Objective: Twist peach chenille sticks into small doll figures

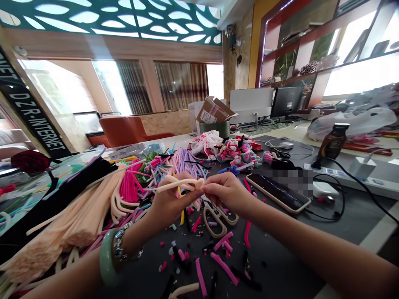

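Note:
Between my two hands is a cream pipe cleaner [179, 184], bent into a loop at its right end. My left hand [170, 203] pinches it near the loop, with a tail of it lying across the fingers. At the loop's right side, the fingertips of my right hand [229, 191] close on the same piece. Just below my hands, scissors [215, 224] with beige handles lie on the dark table, their blades partly hidden. Cut pink pipe cleaner pieces [223, 268] and black scraps are strewn nearby.
Bundles of peach pipe cleaners [84, 211] and magenta ones [132, 180] lie at left. Beyond my hands sit a lilac bunch [185, 162] and a multicoloured pile [237, 151]. On the right are a phone [277, 192], a brown bottle [333, 141] and a power strip [343, 172] with cables.

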`<state>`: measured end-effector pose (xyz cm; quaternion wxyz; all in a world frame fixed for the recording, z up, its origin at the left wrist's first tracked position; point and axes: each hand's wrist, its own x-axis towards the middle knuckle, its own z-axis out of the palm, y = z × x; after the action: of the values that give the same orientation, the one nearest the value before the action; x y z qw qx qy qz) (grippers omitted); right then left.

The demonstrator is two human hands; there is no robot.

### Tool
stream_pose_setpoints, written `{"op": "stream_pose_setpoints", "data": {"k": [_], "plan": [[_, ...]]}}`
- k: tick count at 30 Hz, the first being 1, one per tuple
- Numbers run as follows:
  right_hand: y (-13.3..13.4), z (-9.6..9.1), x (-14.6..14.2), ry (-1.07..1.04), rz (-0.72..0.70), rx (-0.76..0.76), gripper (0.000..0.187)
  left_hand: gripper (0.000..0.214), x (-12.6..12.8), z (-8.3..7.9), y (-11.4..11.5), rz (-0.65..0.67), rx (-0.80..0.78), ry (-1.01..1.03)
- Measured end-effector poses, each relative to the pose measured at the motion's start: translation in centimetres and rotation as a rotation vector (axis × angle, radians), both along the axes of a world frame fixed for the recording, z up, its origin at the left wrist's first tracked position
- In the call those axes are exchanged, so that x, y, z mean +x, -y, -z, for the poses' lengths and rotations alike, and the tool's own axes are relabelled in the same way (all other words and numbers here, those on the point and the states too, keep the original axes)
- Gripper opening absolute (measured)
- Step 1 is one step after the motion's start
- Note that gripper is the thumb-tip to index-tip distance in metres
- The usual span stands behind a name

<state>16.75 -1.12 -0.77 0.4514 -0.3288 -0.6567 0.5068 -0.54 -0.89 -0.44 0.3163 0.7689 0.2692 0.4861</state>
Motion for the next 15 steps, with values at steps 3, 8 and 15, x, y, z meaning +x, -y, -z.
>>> {"op": "stream_pose_setpoints", "data": {"k": [3,8,15], "plan": [[0.00,0.07,-0.07,-0.040,-0.033,-0.048,0.021,0.006,0.16,0.16,0.03,0.055,-0.086,0.052],[-0.06,0.23,-0.01,-0.021,-0.040,0.006,0.029,0.011,0.45,0.68,-0.35,0.122,-0.281,0.242],[0.09,0.23,-0.05,-0.017,0.012,0.111,0.027,0.021,0.56,0.30,-0.29,0.164,-0.450,0.373]]}}
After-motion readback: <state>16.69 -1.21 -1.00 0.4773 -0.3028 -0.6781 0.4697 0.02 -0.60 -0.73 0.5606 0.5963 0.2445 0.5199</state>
